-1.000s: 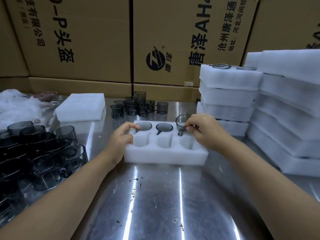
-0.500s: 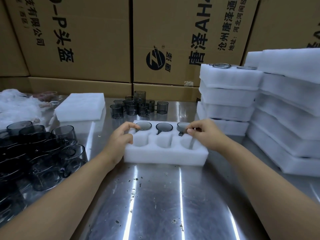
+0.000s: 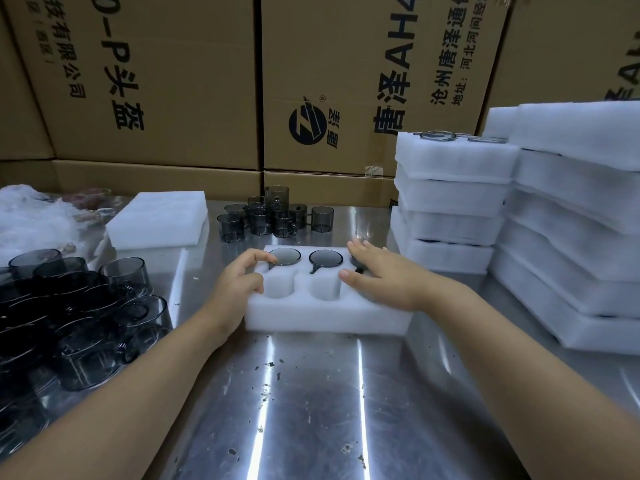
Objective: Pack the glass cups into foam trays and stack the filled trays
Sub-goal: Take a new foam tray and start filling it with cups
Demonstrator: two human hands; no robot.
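A white foam tray with six round pockets lies on the steel table in front of me. Smoked glass cups sit in its back row: one at the left, one in the middle, and a third at the right, mostly hidden under my right hand. That hand lies flat with straight fingers on the tray's right side over the cup. My left hand grips the tray's left edge, thumb on top. The front pockets hold nothing.
Loose dark glass cups crowd the table's left side, and a small group stands behind the tray. A foam block lies back left. Stacks of filled foam trays rise at the right. Cardboard boxes wall the back.
My right hand lowered the third cup into the back right pocket, let go of it and now lies flat over it. My left hand stayed on the tray's left edge.
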